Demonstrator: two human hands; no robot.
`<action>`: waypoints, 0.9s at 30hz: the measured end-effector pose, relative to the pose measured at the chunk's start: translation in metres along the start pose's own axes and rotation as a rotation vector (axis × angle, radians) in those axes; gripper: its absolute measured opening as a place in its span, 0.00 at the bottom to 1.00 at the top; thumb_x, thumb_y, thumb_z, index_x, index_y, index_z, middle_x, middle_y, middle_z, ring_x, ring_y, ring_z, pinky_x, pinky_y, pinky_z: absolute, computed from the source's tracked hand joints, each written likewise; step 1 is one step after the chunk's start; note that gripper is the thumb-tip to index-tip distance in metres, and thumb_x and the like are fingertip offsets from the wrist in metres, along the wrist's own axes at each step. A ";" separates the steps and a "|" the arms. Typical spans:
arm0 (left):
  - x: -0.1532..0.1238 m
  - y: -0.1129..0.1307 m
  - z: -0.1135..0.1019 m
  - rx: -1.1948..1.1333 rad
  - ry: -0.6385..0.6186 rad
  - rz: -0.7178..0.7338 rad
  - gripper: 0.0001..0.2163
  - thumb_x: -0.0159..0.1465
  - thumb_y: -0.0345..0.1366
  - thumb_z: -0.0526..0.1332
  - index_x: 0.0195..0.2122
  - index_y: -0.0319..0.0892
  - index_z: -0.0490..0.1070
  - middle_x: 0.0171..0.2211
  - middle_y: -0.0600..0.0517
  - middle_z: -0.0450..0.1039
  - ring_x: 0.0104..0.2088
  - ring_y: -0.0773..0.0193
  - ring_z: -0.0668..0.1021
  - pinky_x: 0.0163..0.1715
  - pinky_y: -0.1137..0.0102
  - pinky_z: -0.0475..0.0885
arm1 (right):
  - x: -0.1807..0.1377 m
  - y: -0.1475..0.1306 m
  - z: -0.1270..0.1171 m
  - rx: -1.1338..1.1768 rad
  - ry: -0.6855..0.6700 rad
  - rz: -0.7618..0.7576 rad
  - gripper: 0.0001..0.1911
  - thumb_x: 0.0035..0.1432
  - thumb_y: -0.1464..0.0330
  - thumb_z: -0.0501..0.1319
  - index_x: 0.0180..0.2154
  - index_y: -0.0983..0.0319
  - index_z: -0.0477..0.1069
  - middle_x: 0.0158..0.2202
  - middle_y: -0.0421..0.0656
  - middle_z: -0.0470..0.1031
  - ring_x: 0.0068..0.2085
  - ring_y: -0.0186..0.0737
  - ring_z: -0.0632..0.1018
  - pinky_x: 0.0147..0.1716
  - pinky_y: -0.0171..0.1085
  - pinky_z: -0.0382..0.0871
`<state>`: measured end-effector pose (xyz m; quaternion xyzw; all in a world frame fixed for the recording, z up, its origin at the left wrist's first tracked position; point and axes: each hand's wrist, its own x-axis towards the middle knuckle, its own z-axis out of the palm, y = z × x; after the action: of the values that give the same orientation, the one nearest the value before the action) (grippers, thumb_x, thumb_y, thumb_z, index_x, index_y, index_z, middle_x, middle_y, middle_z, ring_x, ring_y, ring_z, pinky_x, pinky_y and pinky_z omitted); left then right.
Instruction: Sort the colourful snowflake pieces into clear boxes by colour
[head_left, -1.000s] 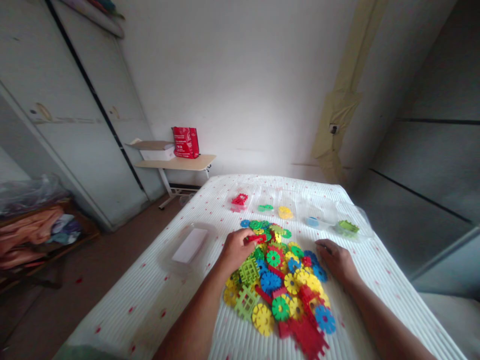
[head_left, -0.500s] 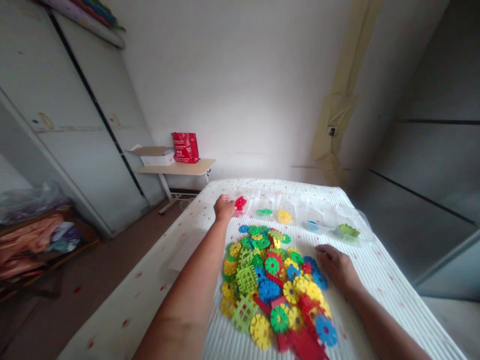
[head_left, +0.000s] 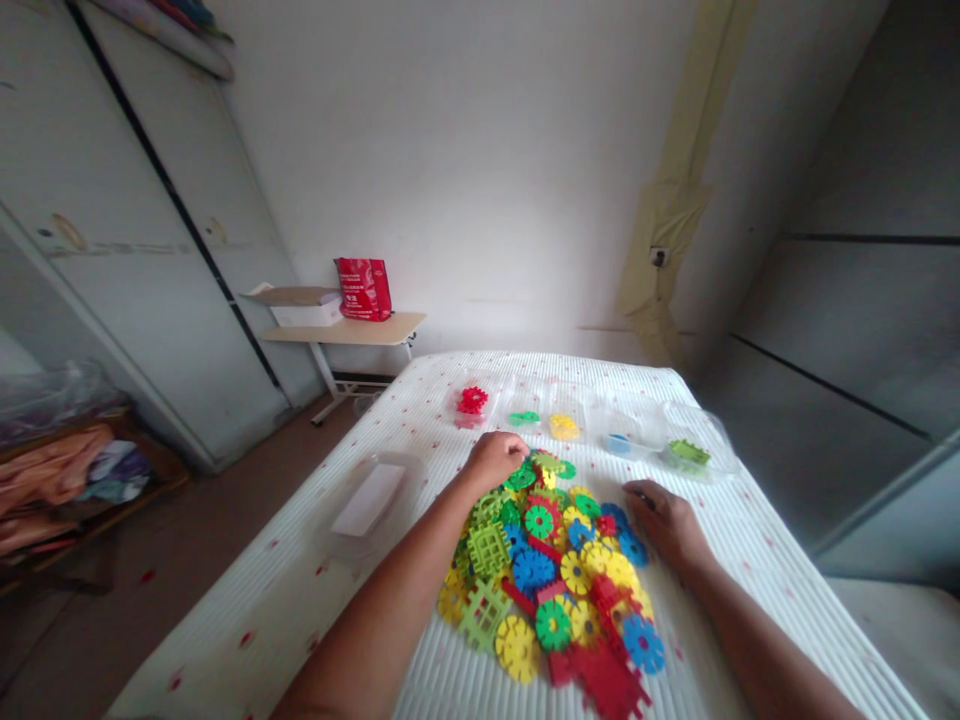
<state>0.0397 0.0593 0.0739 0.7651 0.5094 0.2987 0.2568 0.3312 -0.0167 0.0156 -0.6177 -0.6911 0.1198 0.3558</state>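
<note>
Left hand: my left hand rests, fingers curled, on the far rim of the pile of toy discs; whether it grips a piece I cannot tell.
Right hand: my right hand lies flat and loose, holding nothing, at the pile's right rim.
Pile: mid-bed, nearer the right edge of the bed.
Sorted pieces: red pieces, green piece, yellow pieces, in a row toward the far edge.
Clear tray: clear tray near the left edge.
Risk: interlocked teeth may drag neighbours along; my forearm over the pile could sweep discs away.
</note>
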 end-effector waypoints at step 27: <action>-0.015 -0.008 -0.021 0.294 -0.113 -0.006 0.12 0.51 0.27 0.53 0.25 0.43 0.76 0.28 0.52 0.77 0.32 0.63 0.76 0.37 0.71 0.69 | 0.000 -0.003 -0.001 -0.014 0.002 -0.015 0.17 0.53 0.60 0.51 0.35 0.60 0.74 0.35 0.45 0.78 0.36 0.43 0.78 0.37 0.38 0.70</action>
<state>0.0154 0.0501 0.0801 0.8085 0.5346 0.1766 0.1712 0.3294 -0.0180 0.0187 -0.6151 -0.6961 0.1114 0.3531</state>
